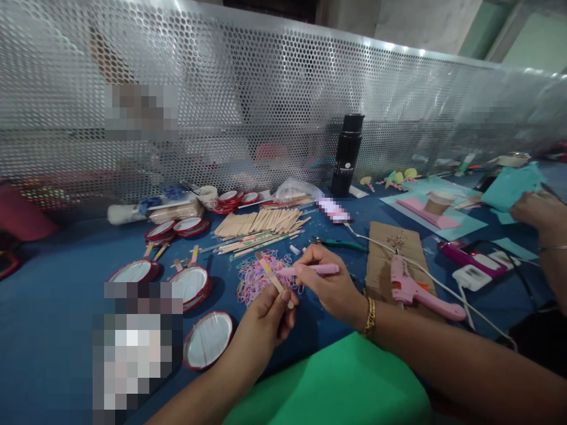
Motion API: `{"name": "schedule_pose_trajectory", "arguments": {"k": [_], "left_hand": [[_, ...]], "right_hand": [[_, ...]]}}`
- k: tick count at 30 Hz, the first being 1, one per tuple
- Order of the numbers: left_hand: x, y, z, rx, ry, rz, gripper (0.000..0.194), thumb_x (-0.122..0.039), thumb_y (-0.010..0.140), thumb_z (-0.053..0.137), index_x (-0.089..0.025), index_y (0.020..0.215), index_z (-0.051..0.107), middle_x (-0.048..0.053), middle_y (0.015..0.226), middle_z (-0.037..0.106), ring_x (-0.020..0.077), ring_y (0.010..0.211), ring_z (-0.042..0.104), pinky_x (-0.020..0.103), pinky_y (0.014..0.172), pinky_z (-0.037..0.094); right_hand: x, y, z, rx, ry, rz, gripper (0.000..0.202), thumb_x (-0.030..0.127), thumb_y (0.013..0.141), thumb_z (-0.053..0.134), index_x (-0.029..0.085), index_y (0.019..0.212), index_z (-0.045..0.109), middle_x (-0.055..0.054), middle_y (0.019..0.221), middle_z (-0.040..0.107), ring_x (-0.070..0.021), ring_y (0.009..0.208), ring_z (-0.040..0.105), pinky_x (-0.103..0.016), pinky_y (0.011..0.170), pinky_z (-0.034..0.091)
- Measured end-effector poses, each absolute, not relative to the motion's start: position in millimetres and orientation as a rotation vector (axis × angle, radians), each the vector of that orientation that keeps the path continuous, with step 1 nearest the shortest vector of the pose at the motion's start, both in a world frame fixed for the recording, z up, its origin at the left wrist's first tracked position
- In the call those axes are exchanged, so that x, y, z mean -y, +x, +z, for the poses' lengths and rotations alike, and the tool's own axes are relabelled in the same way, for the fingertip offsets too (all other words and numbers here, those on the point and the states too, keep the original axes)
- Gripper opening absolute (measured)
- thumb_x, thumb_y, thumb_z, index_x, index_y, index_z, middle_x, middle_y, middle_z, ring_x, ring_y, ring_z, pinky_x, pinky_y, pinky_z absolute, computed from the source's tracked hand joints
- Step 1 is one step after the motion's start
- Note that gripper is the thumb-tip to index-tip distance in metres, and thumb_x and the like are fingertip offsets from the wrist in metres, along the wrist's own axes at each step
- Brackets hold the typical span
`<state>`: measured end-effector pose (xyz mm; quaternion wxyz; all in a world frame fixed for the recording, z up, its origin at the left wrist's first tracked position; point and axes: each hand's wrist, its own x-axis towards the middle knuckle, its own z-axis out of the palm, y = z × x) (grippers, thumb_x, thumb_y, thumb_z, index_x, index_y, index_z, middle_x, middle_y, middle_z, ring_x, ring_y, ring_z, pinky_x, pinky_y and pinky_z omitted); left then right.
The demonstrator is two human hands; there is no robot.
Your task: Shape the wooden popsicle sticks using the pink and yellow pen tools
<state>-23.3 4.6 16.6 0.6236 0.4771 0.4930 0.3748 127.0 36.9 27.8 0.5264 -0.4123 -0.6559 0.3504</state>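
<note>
My left hand (271,313) pinches the lower part of a wooden craft stick (273,277), which leans up and to the left. Bands of brown and yellow colour show on the stick's upper part. In my right hand (330,283) is a pink marker (319,270), its tip end at the coloured part of the stick; whether it touches I cannot tell. Just behind both hands lies a heap of small coloured rubber bands (252,277). Past that heap are a pile of plain craft sticks (261,221) and several wrapped thin sticks (257,243).
Round red-rimmed drum-like pieces (208,340) lie to the left. A pink glue gun (420,292) rests on cardboard (376,254) at right, with a white cable crossing. A black bottle (348,156) stands before the perforated metal screen (292,88). Another person's hand (538,209) holds turquoise material at far right.
</note>
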Motion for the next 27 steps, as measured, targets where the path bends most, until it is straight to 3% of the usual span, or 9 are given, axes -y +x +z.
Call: {"name": "schedule_pose_trajectory", "arguments": {"k": [27], "left_hand": [[-2.9, -23.8, 16.7, -1.119, 1.114, 0.852, 0.041, -0.06, 0.079, 0.06, -0.02, 0.078, 0.054, -0.006, 0.054, 0.049, 0.0066, 0.043, 0.036, 0.018, 0.04, 0.022]], "right_hand": [[-37.6, 127.4, 28.6, 1.572, -0.988, 0.802, 0.015, 0.022, 0.083, 0.056, 0.02, 0.068, 0.057, 0.002, 0.065, 0.06, -0.0124, 0.062, 0.052, -0.025, 0.061, 0.042]]}}
